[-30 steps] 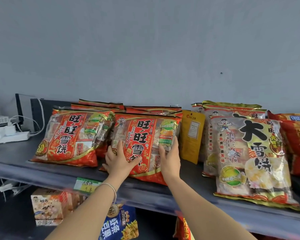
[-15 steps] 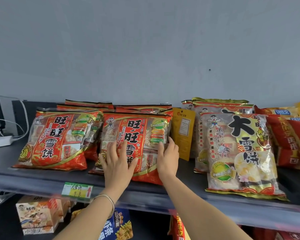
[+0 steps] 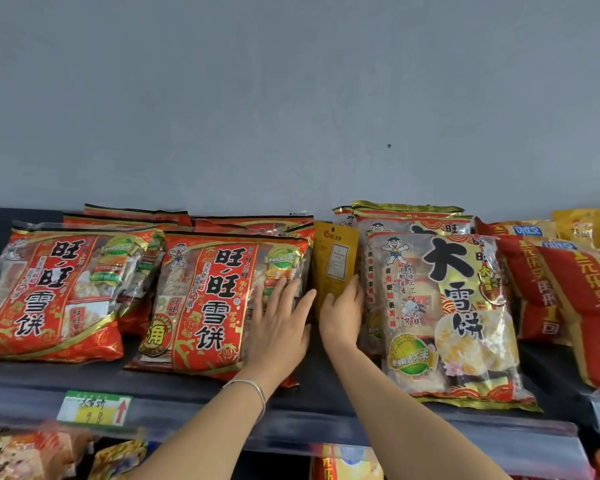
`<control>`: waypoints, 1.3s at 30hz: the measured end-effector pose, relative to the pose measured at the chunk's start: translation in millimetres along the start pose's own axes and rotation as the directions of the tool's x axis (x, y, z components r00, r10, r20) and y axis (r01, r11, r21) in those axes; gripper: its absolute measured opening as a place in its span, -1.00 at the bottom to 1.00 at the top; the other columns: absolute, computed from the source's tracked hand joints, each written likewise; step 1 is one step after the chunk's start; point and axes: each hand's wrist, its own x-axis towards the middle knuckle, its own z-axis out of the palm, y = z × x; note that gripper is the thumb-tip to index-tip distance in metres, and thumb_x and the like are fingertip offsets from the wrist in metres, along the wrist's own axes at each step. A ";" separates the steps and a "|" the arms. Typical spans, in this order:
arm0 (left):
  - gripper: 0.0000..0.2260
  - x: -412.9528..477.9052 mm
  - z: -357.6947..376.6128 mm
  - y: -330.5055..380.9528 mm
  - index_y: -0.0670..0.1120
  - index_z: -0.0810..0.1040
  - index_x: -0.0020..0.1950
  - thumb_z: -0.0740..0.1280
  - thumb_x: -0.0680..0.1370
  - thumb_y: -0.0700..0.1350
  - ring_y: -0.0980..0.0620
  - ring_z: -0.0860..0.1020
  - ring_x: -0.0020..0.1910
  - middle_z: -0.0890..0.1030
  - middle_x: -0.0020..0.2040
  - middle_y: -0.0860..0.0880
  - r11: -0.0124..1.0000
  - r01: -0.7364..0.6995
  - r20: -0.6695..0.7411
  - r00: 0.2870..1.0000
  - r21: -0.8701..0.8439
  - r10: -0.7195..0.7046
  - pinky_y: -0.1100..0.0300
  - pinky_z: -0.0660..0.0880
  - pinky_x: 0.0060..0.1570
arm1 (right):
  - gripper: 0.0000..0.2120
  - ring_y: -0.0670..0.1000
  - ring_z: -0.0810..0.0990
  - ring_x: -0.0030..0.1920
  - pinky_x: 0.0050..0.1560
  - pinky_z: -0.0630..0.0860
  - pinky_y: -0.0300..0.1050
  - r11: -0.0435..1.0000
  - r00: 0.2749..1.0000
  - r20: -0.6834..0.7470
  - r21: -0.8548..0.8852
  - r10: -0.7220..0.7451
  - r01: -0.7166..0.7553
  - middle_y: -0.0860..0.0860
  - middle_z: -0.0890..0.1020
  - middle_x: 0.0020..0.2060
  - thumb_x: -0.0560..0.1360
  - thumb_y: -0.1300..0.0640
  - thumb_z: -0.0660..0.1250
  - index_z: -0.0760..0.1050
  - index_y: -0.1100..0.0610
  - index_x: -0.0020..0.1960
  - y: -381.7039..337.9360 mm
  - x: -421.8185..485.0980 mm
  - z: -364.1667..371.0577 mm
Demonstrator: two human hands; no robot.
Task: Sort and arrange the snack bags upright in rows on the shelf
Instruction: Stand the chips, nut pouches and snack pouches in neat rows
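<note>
While the left hand (image 3: pixel 278 327) is pressing spread fingers (image 3: pixel 283 289) on the red rice-cracker bag (image 3: pixel 208 299) at the shelf (image 3: pixel 312 382) front edge, the right hand (image 3: pixel 342 317), fingers apart, is hovering beside the yellow pouch (image 3: pixel 335 261), apparently awaiting sorting.

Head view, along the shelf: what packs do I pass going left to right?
left red bag, middle red bag, yellow pouch, large gold-edged bag, far-right red bags

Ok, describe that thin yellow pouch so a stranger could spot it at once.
Start at the dark shelf under the grey wall. Between the middle red bag and the big bag with black characters stands a narrow pouch. It alone is plain mustard yellow, with a small pale label.
</note>
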 end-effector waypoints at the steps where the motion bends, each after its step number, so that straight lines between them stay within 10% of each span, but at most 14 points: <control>1: -0.45 0.7 3.4 0.1 0.04 0.36 0.41 0.40 0.44 -0.03 -0.15 0.25 0.46 0.37 0.42 -0.12 1.000 0.002 0.003 1.000 0.014 -0.002 -0.20 -0.03 0.43 | -0.39 0.12 0.06 0.54 0.48 0.10 -0.01 1.000 1.000 0.009 -0.005 0.001 -0.001 0.12 0.06 0.55 0.63 0.19 0.12 -0.09 0.19 0.57 0.0 2.9 1.5; 7: -0.52 2.3 18.3 0.8 0.02 0.53 0.24 0.49 0.33 -0.05 -0.13 0.41 0.36 0.51 0.29 -0.09 0.999 0.036 -0.118 0.992 -0.013 -0.037 -0.15 0.12 0.35 | -0.39 0.15 0.18 0.50 0.41 0.25 0.06 0.991 0.992 0.015 -0.054 0.121 -0.120 0.14 0.12 0.53 0.63 0.14 0.13 -0.10 0.16 0.57 3.7 18.0 9.5; 12: -0.60 3.6 20.2 0.6 0.02 0.56 0.17 0.47 0.34 -0.06 -0.11 0.42 0.35 0.51 0.29 -0.08 0.999 0.047 -0.140 0.989 -0.006 -0.047 -0.15 0.14 0.34 | -0.70 0.13 0.51 0.22 0.16 0.51 0.05 0.981 0.982 -0.028 -0.055 0.185 -0.186 0.11 0.50 0.24 0.58 0.13 0.24 0.36 0.15 0.30 7.5 23.2 18.5; 25: -0.53 0.9 1.3 6.9 -0.09 0.49 0.33 0.43 0.43 -0.06 -0.07 0.40 0.35 0.51 0.31 -0.06 0.977 0.041 -0.048 0.997 -0.207 -0.053 0.03 0.34 0.32 | -0.83 0.14 0.59 -0.16 -0.19 0.46 -0.07 0.989 0.990 0.054 -0.064 -0.130 0.133 0.11 0.62 -0.19 0.57 0.11 0.21 0.49 0.21 -0.06 -10.7 -7.2 -14.7; 30: -0.46 3.7 -20.4 33.4 -0.07 0.24 0.48 0.25 0.54 0.03 -0.03 0.15 0.49 0.34 0.44 -0.02 0.893 0.238 0.126 0.971 -0.382 -0.205 0.07 0.18 0.42 | -0.77 0.13 0.54 -0.23 -0.23 0.42 -0.05 0.985 0.985 0.065 -0.057 -0.161 0.164 0.09 0.60 -0.28 0.52 0.06 0.25 0.45 0.21 -0.21 -34.0 -28.7 -38.5; 39: -0.76 -9.9 -44.9 44.5 -0.08 0.52 0.20 0.14 0.62 -0.08 -0.13 0.57 -0.07 0.63 -0.03 -0.13 0.576 0.394 0.202 0.907 -0.716 -0.369 0.14 0.39 -0.20 | -0.69 0.02 0.45 -0.30 -0.22 0.38 -0.05 0.980 0.968 0.170 0.113 -0.184 0.166 0.06 0.51 -0.37 0.59 0.08 0.22 0.47 0.18 -0.28 -41.6 -51.9 -75.4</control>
